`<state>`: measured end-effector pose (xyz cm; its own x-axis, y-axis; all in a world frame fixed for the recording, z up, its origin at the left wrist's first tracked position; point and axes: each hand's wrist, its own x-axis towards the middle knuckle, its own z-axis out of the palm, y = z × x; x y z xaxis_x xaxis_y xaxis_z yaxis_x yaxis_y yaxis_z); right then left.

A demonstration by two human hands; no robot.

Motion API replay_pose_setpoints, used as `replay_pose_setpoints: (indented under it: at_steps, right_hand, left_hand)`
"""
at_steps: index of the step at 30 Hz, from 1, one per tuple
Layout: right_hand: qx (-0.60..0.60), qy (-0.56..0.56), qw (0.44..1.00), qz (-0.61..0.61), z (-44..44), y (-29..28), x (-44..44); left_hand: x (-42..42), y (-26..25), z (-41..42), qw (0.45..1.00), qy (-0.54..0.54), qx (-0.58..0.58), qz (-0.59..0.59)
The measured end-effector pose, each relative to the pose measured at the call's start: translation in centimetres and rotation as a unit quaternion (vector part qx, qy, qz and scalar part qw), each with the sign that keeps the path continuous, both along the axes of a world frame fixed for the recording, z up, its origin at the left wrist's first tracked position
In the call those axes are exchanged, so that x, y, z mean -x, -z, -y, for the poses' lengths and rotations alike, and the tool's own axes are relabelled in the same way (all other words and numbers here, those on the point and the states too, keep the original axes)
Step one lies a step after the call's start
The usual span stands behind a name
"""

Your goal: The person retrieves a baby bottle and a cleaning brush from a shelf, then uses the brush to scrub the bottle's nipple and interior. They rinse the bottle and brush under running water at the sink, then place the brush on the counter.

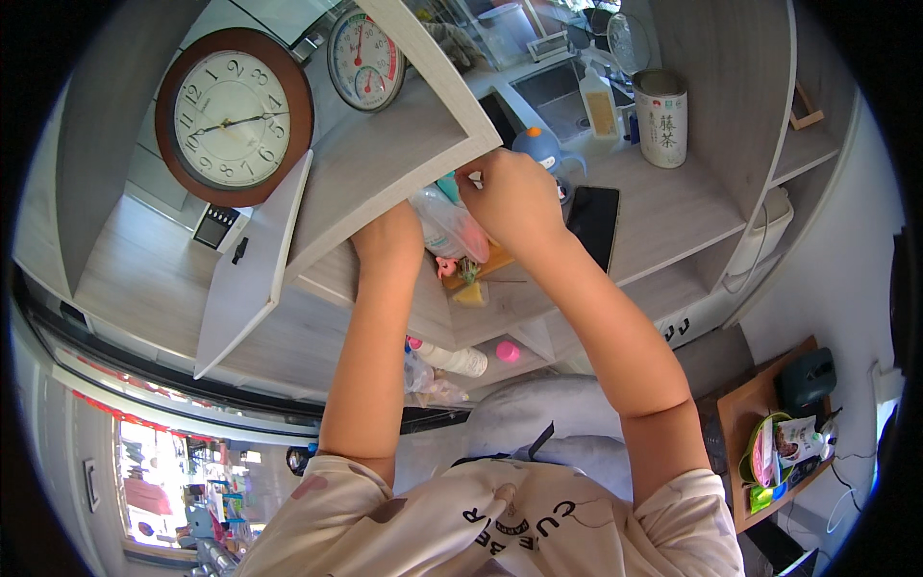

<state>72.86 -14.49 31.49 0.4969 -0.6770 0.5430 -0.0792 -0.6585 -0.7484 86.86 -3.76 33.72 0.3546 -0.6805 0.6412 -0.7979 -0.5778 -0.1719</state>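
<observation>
My left hand [391, 229] reaches in behind the pale wooden shelf edge [389, 195], which hides its fingers. My right hand [513, 193] is beside the corner of that shelf, its fingers curled and turned inward. A teal item [448, 187] shows next to the right fingertips; whether they grip it is unclear. Between my wrists is a clear plastic bag [451, 227] with pinkish contents. Below it, a small pink figure [447, 267], a small green figure [469, 270] and a yellow block [471, 294] lie by an orange-brown board [497, 267].
Right of my right hand are a black smartphone [593, 225], a blue cup [535, 149] and a tea tin [660, 119]. A round wall clock [234, 126] and a dial thermometer [365, 61] are at upper left. An open cabinet door [252, 274] juts out below the clock.
</observation>
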Motion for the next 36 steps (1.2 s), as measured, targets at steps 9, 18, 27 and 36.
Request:
replay_pose_setpoints:
  at_steps: [9, 18, 27, 36]
  right_hand:
    - [0.014, -0.004, 1.0, 0.023, 0.0, -0.1, -0.1]
    - [0.024, 0.013, 0.999, 0.028, -0.6, -0.5, -0.1]
    - [0.038, 0.028, 0.998, 0.029, -0.7, -0.4, -0.1]
    - [0.03, 0.028, 0.999, 0.028, -0.9, -0.9, 0.3]
  left_hand:
    - [0.3, -0.2, -0.3, 1.0, 0.005, -0.008, -0.013]
    - [1.3, -0.8, -0.4, 0.997, 0.028, -0.007, -0.065]
    - [4.9, 1.6, -1.0, 0.747, 0.206, 0.304, -0.554]
    - [2.2, 1.9, -0.2, 0.525, 0.255, 0.426, -0.691]
